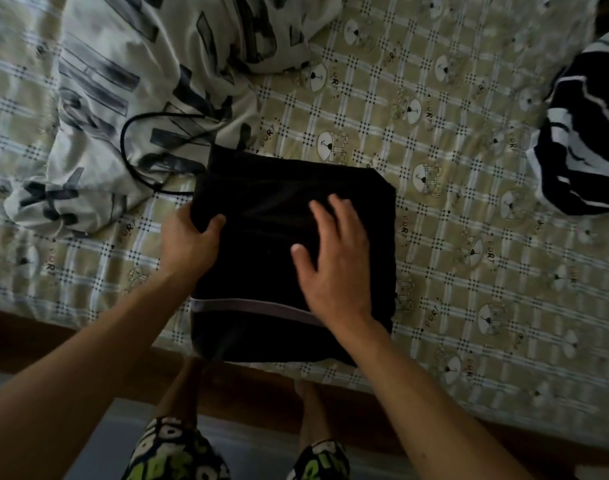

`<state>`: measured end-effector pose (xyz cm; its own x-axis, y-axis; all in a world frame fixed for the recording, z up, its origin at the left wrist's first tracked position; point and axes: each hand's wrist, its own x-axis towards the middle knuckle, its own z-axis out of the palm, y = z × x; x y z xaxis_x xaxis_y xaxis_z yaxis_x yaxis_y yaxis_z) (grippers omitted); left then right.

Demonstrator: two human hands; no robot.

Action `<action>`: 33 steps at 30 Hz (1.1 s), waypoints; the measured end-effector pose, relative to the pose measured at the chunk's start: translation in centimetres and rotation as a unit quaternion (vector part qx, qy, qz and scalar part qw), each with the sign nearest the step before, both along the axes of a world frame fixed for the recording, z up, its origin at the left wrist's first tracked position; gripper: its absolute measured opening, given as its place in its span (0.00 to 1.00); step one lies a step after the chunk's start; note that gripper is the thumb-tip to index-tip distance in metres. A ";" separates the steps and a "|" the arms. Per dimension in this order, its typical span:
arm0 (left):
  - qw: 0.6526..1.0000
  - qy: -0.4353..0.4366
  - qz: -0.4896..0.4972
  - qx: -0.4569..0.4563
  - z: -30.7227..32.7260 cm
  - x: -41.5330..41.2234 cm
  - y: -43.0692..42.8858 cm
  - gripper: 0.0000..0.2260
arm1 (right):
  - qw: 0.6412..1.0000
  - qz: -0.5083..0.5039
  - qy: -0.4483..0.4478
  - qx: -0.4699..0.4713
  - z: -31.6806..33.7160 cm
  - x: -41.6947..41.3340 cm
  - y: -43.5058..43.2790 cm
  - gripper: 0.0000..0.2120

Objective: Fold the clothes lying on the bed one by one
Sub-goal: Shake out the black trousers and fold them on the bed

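A black garment [268, 188] lies folded into a rough square near the front edge of the bed, with a grey band across its near part and a thin black cord looping out at its far left. My left hand [187, 242] grips the garment's left edge, thumb on top and fingers under the fabric. My right hand [334, 258] lies flat on top of the garment with its fingers spread.
The bed has a checked olive sheet [452, 209] with bear prints. A crumpled white cloth with grey marks [130, 81] lies at the back left. A dark, white-striped garment [583, 133] is bunched at the right edge. The bed's wooden front rail [88, 344] is below.
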<state>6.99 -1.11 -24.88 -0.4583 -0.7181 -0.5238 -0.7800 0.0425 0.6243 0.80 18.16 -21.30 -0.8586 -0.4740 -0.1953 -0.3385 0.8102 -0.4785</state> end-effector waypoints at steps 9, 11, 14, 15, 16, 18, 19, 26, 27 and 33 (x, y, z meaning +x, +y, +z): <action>0.754 0.070 -0.569 -0.321 -2.9 -1.7 3.5 0.32 | 0.974 0.083 -0.007 0.213 -8.4 -0.3 2.0 0.37; 0.746 0.006 -0.587 -0.313 -5.6 -2.0 2.4 0.33 | 0.977 0.084 0.004 0.198 -9.4 -0.2 2.4 0.36; 0.731 -0.036 -0.601 -0.323 -7.6 -2.5 1.4 0.34 | 0.975 0.111 0.022 0.191 -10.3 -0.9 3.9 0.35; 0.727 -0.032 -0.604 -0.327 -7.7 -2.7 1.3 0.34 | 0.973 0.125 0.026 0.194 -10.5 -1.2 4.7 0.35; 0.725 -0.028 -0.603 -0.332 -7.6 -2.8 1.2 0.34 | 0.970 0.138 0.030 0.200 -10.7 -1.4 5.5 0.35; 0.726 -0.028 -0.593 -0.346 -7.5 -2.8 0.5 0.34 | 0.965 0.140 0.038 0.218 -10.8 -1.8 7.4 0.35; 0.735 -0.033 -0.579 -0.351 -7.4 -2.7 0.0 0.34 | 0.965 0.129 0.042 0.224 -10.7 -1.9 8.3 0.35; 0.786 -0.019 -0.513 -0.345 -4.4 -0.6 0.6 0.37 | 0.985 -0.159 -0.056 0.029 -9.1 -1.3 10.6 0.45; 0.764 0.019 -0.550 -0.336 -3.8 -0.5 2.2 0.39 | 0.968 -0.230 -0.097 -0.032 -8.6 -1.4 10.3 0.47; 0.653 -0.060 -0.705 -0.272 -6.5 1.7 9.9 0.58 | 0.916 -0.301 -0.244 -0.106 -7.0 -3.5 10.9 0.43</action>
<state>8.73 8.81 -31.36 -0.8435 0.2777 -0.4597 0.2309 0.9603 0.1565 -2.74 29.06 -28.27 -0.8121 -0.0156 -0.5833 0.4343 0.6514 -0.6221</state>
